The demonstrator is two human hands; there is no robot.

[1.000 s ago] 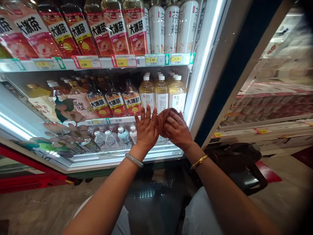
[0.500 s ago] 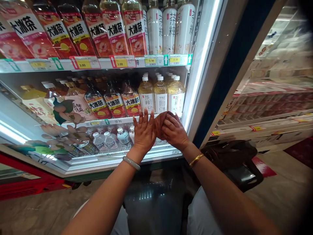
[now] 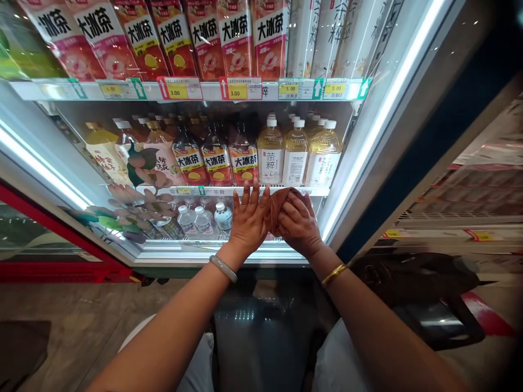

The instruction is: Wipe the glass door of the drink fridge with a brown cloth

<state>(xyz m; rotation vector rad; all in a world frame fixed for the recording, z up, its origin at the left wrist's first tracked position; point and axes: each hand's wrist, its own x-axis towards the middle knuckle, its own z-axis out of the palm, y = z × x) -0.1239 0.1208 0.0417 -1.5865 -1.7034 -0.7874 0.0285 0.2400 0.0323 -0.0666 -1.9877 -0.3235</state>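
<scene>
A brown cloth (image 3: pixel 276 210) is bunched under my right hand (image 3: pixel 297 222), whose fingers curl over it. My left hand (image 3: pixel 249 218) is spread flat with its fingers pointing up, right beside the cloth. Its thumb side meets the cloth's left edge. Both hands are raised in front of the glass door (image 3: pixel 155 250) of a lit drinks cooler; whether the left palm presses on the glass I cannot tell. Behind the hands, tea bottles (image 3: pixel 270 158) stand on the middle shelf, and small bottles (image 3: pixel 203 220) sit on the bottom one.
Flower decals (image 3: pixel 139 204) cover the lower left of the glass. A bright light strip (image 3: pixel 379 130) runs down the cooler's right side. On the floor at right lies a dark bag-like object (image 3: pixel 425 294). A red-framed unit (image 3: pixel 61 250) stands at left, shelves (image 3: pixel 449 190) at far right.
The view has turned left, so the cooler appears farther right. Both hands keep nearly the same pose, with the cloth still under the right hand.
</scene>
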